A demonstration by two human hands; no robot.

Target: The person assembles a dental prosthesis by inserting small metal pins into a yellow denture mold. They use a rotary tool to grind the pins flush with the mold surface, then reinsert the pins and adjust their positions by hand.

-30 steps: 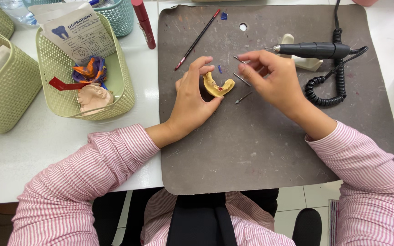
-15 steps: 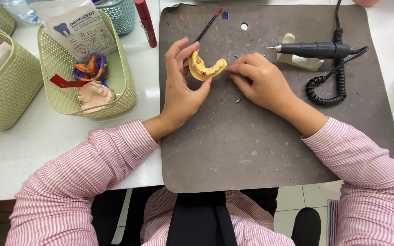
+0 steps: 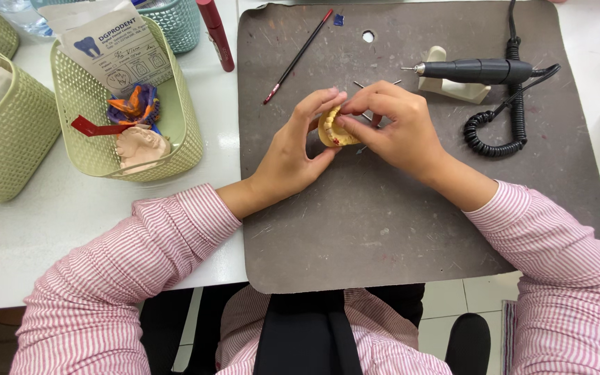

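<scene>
A white bench (image 3: pixel 71 229) carries a dark work mat (image 3: pixel 411 208), scuffed and dusty, and over the middle of that mat both hands meet around a yellow dental cast (image 3: pixel 332 129). To the left sit pale green mesh baskets (image 3: pixel 175 139), one holding a pink cast and coloured scraps; at the mat's far right a black rotary handpiece (image 3: pixel 477 69) rests on its stand with a coiled cord, and a thin red brush (image 3: pixel 298 55) lies near the top edge. The cast looks stiff, light and brittle, likely to chip at the teeth, so its thick base and outer rim seem the safest places to grip. The left hand (image 3: pixel 293 149) cups it from the side, fingers half curled. The right hand (image 3: pixel 390 125) has its fingertips pinched against the cast's upper edge.
</scene>
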